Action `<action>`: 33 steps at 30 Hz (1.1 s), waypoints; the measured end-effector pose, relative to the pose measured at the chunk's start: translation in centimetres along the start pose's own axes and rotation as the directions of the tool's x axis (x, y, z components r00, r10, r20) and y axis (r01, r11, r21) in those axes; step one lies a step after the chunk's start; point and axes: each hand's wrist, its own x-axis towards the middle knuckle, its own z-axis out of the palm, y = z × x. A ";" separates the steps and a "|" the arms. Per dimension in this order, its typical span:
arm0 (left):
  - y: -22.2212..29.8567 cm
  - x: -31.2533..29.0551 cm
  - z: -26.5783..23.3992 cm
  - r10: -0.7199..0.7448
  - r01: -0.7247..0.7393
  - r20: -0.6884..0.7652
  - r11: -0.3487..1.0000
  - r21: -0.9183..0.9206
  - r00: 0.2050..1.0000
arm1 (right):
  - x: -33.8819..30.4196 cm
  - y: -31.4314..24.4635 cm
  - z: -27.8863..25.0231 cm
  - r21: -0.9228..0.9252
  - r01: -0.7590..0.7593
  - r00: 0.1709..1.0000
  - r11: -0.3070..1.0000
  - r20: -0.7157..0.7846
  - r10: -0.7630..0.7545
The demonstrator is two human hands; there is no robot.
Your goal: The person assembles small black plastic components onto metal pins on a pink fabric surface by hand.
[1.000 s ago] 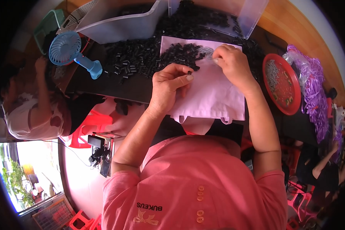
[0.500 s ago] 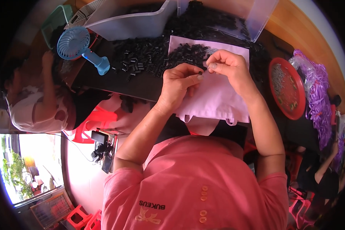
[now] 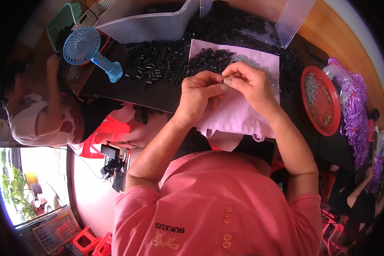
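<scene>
Over a pink cloth bag (image 3: pixel 226 115), my left hand (image 3: pixel 196 96) is closed in a pinch on a small black plastic piece, mostly covered by the fingertips now. My right hand (image 3: pixel 254 87) meets it there, thumb and forefinger pressed together; whatever they hold is too small and hidden to name. Just beyond my hands, on the bag's far part, lie a heap of short black tube-like pieces (image 3: pixel 209 59) and a pile of small silvery metal parts (image 3: pixel 251 62), partly behind my right hand.
Many more black pieces (image 3: pixel 158 62) cover the dark table (image 3: pixel 128 94). A blue fan (image 3: pixel 83 47) lies left; clear plastic bins (image 3: pixel 149 27) stand at the back. On the right are a red dish (image 3: pixel 304 98) of metal parts and purple straps (image 3: pixel 354 115). People sit at both sides.
My right hand has moved left and slightly down, bringing its fingertips against the left hand's. The metal pile behind it shows more. My left hand stays nearly still.
</scene>
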 end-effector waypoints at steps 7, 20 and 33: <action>-0.2 0.2 -0.1 0.030 -0.031 -0.011 0.998 -0.062 0.999 | 1.3 3.3 -2.6 -0.577 0.235 0.922 0.782 -0.122 -0.367; -0.3 0.0 -0.3 0.042 -0.041 0.024 0.999 -0.032 0.999 | 2.4 4.1 -0.6 -0.865 0.169 0.930 0.472 -0.019 -0.368; -0.5 0.1 -0.2 0.077 -0.076 0.010 0.994 -0.077 0.997 | 2.7 2.1 -1.2 -0.673 0.180 0.956 0.717 -0.051 -0.288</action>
